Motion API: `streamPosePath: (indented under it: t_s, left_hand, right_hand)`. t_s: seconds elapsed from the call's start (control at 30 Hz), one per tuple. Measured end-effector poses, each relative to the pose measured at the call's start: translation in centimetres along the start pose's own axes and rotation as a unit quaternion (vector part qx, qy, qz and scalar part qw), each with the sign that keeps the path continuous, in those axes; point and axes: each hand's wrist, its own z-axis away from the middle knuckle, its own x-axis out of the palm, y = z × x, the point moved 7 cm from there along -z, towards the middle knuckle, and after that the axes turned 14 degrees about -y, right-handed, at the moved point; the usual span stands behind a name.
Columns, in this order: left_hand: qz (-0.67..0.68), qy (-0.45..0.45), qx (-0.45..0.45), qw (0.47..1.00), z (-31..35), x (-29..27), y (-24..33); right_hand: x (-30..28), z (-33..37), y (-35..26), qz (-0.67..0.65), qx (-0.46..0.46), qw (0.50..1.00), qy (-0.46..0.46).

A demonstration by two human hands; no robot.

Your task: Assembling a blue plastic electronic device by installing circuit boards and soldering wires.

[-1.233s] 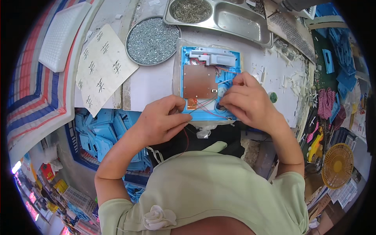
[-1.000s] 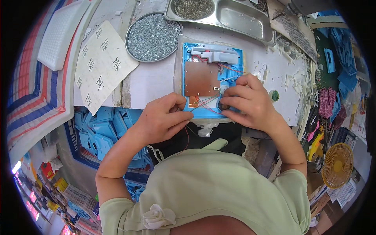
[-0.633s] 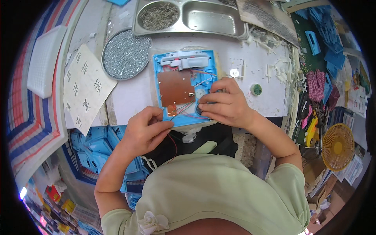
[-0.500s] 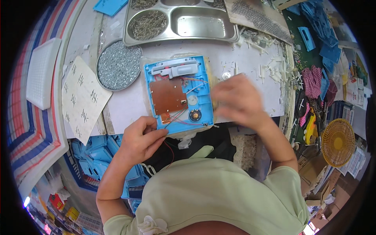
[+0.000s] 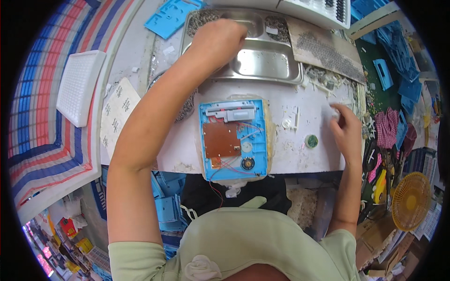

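My left hand (image 5: 218,40) reaches over the steel compartment tray (image 5: 229,75), its fingers curled; the fingertips are partly hidden, and what they hold cannot be made out. My right hand (image 5: 348,131) is at the right of the table beside small white plastic parts (image 5: 323,79). Its thumb and forefinger curl toward each other around something pale, too small to name. Between my arms lies an open blue plastic casing (image 5: 260,140), touched by neither hand. Inside it are a brown circuit board (image 5: 221,139), a grey-white mechanism (image 5: 236,114), a small round speaker (image 5: 247,163) and thin wires.
A round dish of metal bits (image 5: 186,108) is partly behind my left forearm. A green round piece (image 5: 311,141) lies right of the casing. A board with rows of small metal pieces (image 5: 328,49) rests beyond. A white rack (image 5: 318,11) stands at the back, a yellow fan (image 5: 411,201) far right.
My left hand has let go of the casing's lower left corner and moved up over the tray. My right hand has left the casing's right side and moved further right. The view has shifted.
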Motion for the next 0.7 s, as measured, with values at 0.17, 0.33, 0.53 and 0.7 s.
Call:
streamPosePath:
  t_s: [0.17, 0.33, 0.53, 0.7]
  left_hand:
    - [-0.042, -0.051, -0.166, 0.984, -4.9, 0.6, -6.8]
    - [-0.049, -0.122, -0.175, 0.976, -0.6, -3.4, -5.0]
    - [0.034, -0.005, -0.002, 0.999, -2.9, 0.8, -3.5]
    - [-0.007, -0.149, -0.074, 0.986, -8.8, 4.1, -2.4]
  right_hand:
    - [-1.3, 3.7, 3.1, -0.102, -0.007, 0.994, 0.036]
    - [-0.6, 5.7, 3.3, -0.135, 0.032, 0.990, 0.027]
    - [-0.1, 4.1, -0.5, -0.117, -0.017, 0.993, 0.020]
    - [-0.4, 3.0, -4.1, -0.104, -0.064, 0.992, 0.007]
